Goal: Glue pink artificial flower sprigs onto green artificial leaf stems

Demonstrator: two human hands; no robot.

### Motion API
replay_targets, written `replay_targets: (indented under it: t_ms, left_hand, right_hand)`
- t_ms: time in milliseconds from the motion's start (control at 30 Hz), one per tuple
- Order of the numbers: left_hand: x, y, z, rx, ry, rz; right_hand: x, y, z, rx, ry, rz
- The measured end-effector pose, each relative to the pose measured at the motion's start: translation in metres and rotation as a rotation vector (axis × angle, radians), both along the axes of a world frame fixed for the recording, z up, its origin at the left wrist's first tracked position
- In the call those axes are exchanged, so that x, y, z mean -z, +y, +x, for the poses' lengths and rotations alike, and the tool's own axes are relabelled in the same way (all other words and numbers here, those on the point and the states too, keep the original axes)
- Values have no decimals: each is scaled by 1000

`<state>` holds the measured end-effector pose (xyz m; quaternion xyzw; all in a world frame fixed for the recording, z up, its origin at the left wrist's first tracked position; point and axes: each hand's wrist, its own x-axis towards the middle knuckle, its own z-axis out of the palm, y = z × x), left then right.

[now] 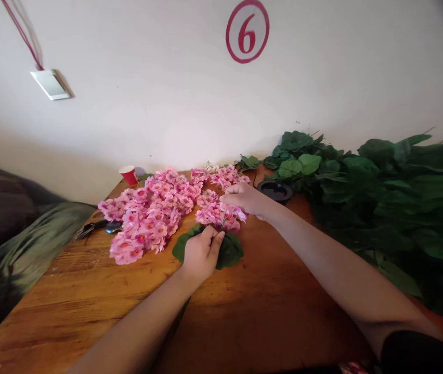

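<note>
The left hand is pinching the green leaves at the base of a pink flower cluster, its fingers closed together on the stem area where leaves and blooms are meeting; the right hand is resting on the top of that same cluster, its fingers curled down onto the blooms, though whether they are actually gripping a stem is not something I can tell from here. The cluster is lying on the wooden counter, near its middle, just beside the larger heap of pink flowers spreading to the left.

To do this well, I judge the left hand should be keeping its pinch low on the stem rather than on the leaf blades, so nothing is creasing; the right hand should be pressing lightly, since the petals are looking easy to crush or pull loose.

A pile of green foliage is lying along the right edge; a black dish is sitting near it; a red cup is standing by the wall; scissors are lying at the left.
</note>
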<state>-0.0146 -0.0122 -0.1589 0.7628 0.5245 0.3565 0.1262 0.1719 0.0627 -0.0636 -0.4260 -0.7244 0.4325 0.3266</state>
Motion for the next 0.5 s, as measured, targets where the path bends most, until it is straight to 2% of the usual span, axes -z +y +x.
replay_targets:
  t_ms: [333, 500]
  left_hand:
    - [0, 0, 1, -9, -14, -1]
    - [2, 1, 0, -2, -29, 0]
  right_hand:
    - [-4, 4, 10, 67, 86, -83]
    - [-1, 4, 7, 48, 81, -99]
